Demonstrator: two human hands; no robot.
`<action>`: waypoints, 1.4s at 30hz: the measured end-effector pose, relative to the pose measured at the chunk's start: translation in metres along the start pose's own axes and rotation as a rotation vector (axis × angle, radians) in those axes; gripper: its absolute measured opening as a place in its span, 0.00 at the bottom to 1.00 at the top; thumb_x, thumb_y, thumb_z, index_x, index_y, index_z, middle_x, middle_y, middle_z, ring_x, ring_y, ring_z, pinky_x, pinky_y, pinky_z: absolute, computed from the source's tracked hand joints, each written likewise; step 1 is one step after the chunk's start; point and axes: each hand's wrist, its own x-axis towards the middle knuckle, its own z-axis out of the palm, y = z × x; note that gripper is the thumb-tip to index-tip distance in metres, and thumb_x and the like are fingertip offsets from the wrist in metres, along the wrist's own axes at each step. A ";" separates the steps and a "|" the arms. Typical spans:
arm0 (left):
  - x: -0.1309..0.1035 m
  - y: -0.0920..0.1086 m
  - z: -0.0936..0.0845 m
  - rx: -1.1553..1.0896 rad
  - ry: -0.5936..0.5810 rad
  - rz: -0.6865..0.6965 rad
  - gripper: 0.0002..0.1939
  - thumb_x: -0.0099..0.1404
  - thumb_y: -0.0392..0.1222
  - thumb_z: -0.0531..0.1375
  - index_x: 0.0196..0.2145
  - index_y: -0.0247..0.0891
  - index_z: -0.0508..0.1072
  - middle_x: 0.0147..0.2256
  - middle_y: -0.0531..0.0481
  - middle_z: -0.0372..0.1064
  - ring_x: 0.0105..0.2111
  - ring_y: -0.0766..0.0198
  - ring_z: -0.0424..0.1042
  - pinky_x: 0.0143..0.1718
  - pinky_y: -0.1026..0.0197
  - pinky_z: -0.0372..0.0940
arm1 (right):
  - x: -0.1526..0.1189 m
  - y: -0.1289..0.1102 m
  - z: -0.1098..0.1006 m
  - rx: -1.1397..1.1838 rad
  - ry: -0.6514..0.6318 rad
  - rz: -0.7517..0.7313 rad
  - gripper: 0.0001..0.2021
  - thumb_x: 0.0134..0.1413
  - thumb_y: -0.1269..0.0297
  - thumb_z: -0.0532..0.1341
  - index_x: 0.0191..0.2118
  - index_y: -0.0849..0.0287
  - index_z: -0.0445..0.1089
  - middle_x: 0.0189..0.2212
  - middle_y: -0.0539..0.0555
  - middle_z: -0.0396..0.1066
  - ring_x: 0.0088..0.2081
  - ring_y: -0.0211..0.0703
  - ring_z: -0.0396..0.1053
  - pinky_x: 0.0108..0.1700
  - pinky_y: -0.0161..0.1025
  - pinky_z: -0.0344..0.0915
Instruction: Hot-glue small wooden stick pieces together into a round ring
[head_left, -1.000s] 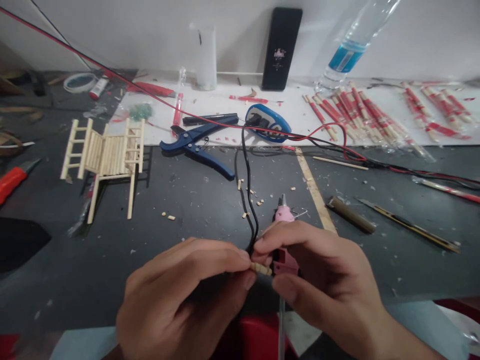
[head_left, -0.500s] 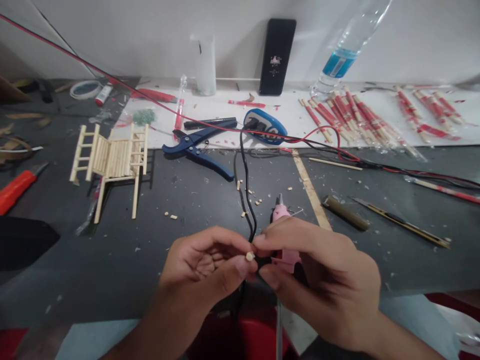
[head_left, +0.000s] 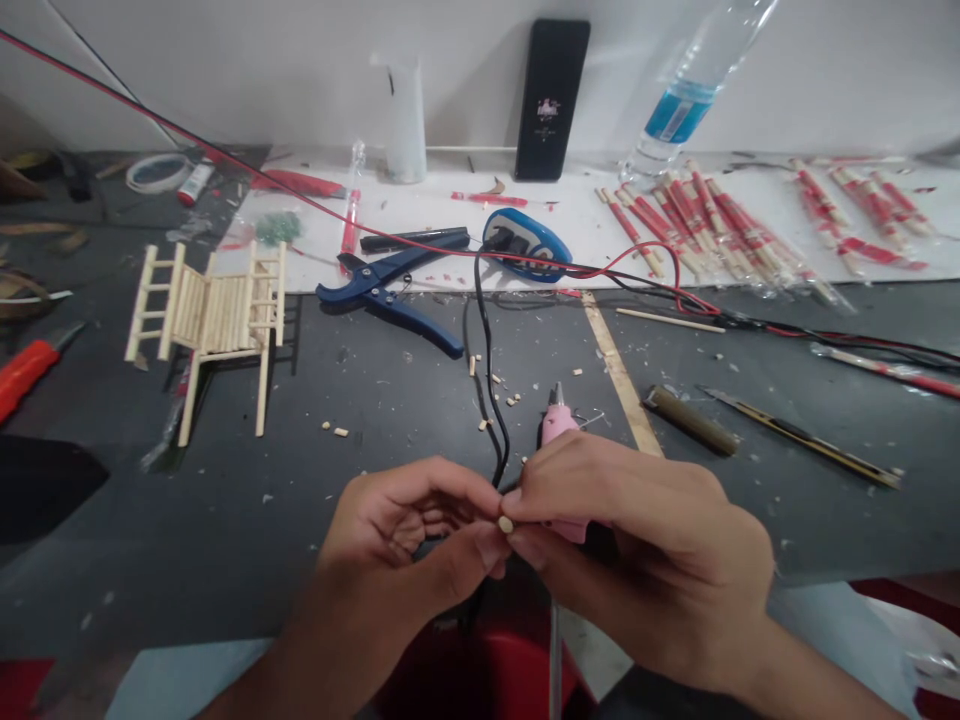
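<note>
A short piece of wooden stick (head_left: 505,524), pale with a round cut end, sits between the fingertips of both my hands. My left hand (head_left: 420,540) pinches it from the left with thumb and forefinger, its other fingers curled. From the right, the thumb and forefinger of my right hand (head_left: 645,540) close on the same piece. Partly hidden behind my right hand is a pink glue gun (head_left: 559,425) lying on the grey table, its metal nozzle pointing away. A small chair-like model of wooden sticks (head_left: 217,315) stands to the left.
A blue pipe cutter (head_left: 394,295), a power strip (head_left: 525,245) and trailing cables lie behind my hands. At right are a craft knife (head_left: 802,435), an olive-brown cylinder (head_left: 691,420) and wrapped stick bundles (head_left: 705,230). A phone (head_left: 553,100) and a bottle (head_left: 682,110) stand at the back.
My right thumb and forefinger have moved left and closed on the small stick piece. Its round end has turned slightly. The whole view has shifted a little.
</note>
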 end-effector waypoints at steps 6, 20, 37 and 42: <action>0.002 -0.001 -0.001 -0.055 -0.051 -0.031 0.02 0.67 0.41 0.72 0.35 0.47 0.86 0.26 0.54 0.80 0.28 0.72 0.76 0.33 0.74 0.70 | 0.000 -0.002 -0.004 -0.041 -0.031 -0.005 0.15 0.58 0.86 0.65 0.42 0.57 0.77 0.28 0.48 0.81 0.31 0.39 0.79 0.37 0.35 0.78; 0.000 -0.005 -0.002 -0.162 -0.078 -0.144 0.08 0.63 0.47 0.75 0.34 0.43 0.84 0.27 0.53 0.78 0.29 0.72 0.73 0.31 0.73 0.66 | -0.005 -0.004 -0.010 -0.153 -0.113 -0.044 0.14 0.58 0.85 0.62 0.44 0.61 0.76 0.31 0.52 0.82 0.33 0.38 0.80 0.39 0.33 0.78; 0.004 0.000 0.000 -0.265 -0.140 -0.186 0.09 0.58 0.44 0.78 0.32 0.39 0.84 0.25 0.53 0.77 0.26 0.74 0.74 0.29 0.78 0.65 | 0.000 -0.005 -0.009 -0.261 -0.101 -0.105 0.13 0.56 0.84 0.62 0.39 0.57 0.74 0.29 0.50 0.83 0.30 0.37 0.83 0.35 0.29 0.79; 0.003 -0.002 -0.001 -0.268 -0.147 -0.173 0.08 0.60 0.44 0.77 0.34 0.40 0.85 0.26 0.53 0.77 0.27 0.73 0.74 0.30 0.76 0.66 | -0.001 -0.006 -0.008 -0.258 -0.092 -0.097 0.13 0.56 0.84 0.63 0.39 0.58 0.74 0.28 0.51 0.83 0.29 0.36 0.83 0.34 0.29 0.79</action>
